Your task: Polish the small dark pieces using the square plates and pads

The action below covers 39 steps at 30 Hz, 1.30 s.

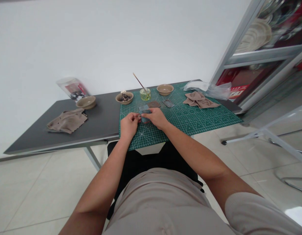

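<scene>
My right hand (158, 118) is closed on a thin blue-grey rectangular piece (144, 110) that looks like sandpaper, thumb across its face. Beside it, my left hand (129, 124) pinches something small at the left edge of that piece, too small to make out. Both hands are low over the green cutting mat (180, 124). Just behind my right fingers lies a flat brown piece (154, 104), partly covered. A small grey rectangular piece (168, 103) rests a little to the right of it.
Behind my hands stand a bowl of dark bits (125, 98), a glass jar (145, 95) with a brush in it and a shallow bowl (165, 89). A brown cloth (199, 100) and plastic bags (214, 90) lie right. Another bowl (86, 102) and cloth (67, 121) are left.
</scene>
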### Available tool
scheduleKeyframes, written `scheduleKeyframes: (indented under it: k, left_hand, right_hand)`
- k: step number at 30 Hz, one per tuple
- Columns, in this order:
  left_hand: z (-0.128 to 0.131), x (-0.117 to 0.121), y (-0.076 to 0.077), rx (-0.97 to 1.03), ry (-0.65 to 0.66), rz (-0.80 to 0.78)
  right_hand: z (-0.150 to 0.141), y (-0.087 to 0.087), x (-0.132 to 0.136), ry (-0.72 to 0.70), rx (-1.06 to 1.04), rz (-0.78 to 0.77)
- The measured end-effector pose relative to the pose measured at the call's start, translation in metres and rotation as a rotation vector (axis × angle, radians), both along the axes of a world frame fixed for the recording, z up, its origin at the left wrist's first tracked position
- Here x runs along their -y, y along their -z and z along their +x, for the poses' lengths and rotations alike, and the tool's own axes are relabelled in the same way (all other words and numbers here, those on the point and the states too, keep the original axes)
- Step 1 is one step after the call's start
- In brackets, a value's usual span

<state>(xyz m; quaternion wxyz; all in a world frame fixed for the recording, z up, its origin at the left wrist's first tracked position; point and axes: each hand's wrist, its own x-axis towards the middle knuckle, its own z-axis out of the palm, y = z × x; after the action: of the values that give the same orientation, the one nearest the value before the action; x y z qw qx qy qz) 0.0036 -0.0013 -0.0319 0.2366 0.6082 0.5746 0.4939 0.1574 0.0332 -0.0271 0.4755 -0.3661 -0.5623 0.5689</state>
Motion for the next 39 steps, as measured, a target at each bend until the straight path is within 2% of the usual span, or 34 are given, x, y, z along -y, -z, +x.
scheduleKeyframes:
  k: [8, 13, 19, 21, 25, 30, 33, 36, 39]
  left_hand:
    - [0.005, 0.006, -0.008, -0.290, -0.072, 0.019]
    - [0.005, 0.008, -0.008, -0.367, -0.087, 0.029]
    - [0.006, 0.009, -0.007, -0.419, -0.086, 0.064]
    - [0.007, 0.009, -0.006, -0.374, -0.086, 0.059]
    - [0.006, 0.006, -0.005, -0.237, -0.111, 0.031]
    - [0.005, 0.005, -0.005, -0.196, -0.106, 0.024]
    - [0.003, 0.005, -0.003, -0.142, -0.084, 0.030]
    - [0.002, 0.005, -0.005, -0.156, -0.077, 0.021]
    - [0.004, 0.006, -0.008, -0.222, -0.080, 0.010]
  right_hand:
    - [-0.003, 0.008, -0.006, 0.049, 0.038, 0.018]
    - [-0.004, 0.009, -0.008, 0.047, 0.071, 0.017]
    - [-0.003, 0.009, -0.006, 0.210, 0.245, 0.202]
    - [-0.003, 0.010, -0.006, 0.223, 0.243, 0.229]
    - [-0.001, 0.012, -0.008, 0.196, 0.178, 0.226]
    - [0.002, 0.011, -0.008, 0.139, 0.231, 0.267]
    - [0.002, 0.008, -0.007, 0.051, 0.208, 0.215]
    - [0.002, 0.007, -0.007, -0.038, 0.144, 0.149]
    - [0.001, 0.008, -0.007, -0.037, 0.125, 0.122]
